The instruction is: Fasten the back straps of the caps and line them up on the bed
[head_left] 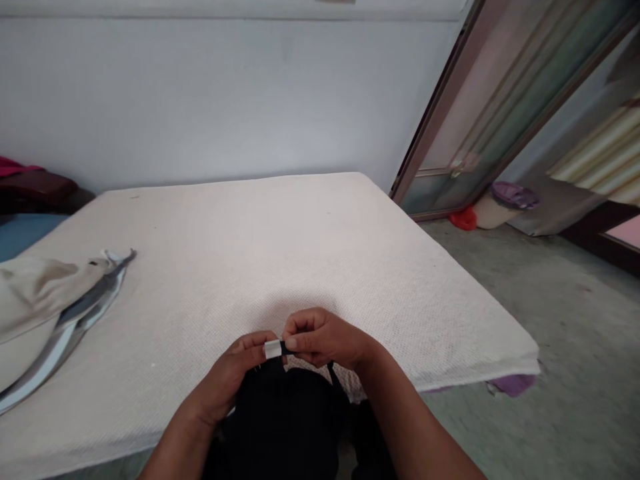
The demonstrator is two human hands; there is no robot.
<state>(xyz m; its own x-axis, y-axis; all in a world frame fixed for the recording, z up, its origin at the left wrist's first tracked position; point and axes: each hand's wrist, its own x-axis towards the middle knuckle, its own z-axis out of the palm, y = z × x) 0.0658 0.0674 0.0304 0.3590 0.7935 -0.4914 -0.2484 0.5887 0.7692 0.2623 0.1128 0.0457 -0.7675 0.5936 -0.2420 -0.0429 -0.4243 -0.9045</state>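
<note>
Black fabric [287, 423] fills the lower centre, just below both hands; whether it is an item or worn clothing cannot be told. Left hand [243, 363]: fingers closed, pinching a small white tag [273, 349]. Right hand [320, 339]: thumb and fingers closed on a short black strip [286, 347], partly hiding it. Beyond the hands extends a bed [280, 233] with a white textured cover; beige cloth [35, 290] with grey and white strips [83, 333] lies on its left side, well apart from the hands. Farther out are the wall [225, 100], a framed door [475, 120], a bin [493, 212] with a purple liner [514, 195], and a striped curtain [605, 157]. Tag and strip meet between the two hands, above the upper edge of the black fabric.
</note>
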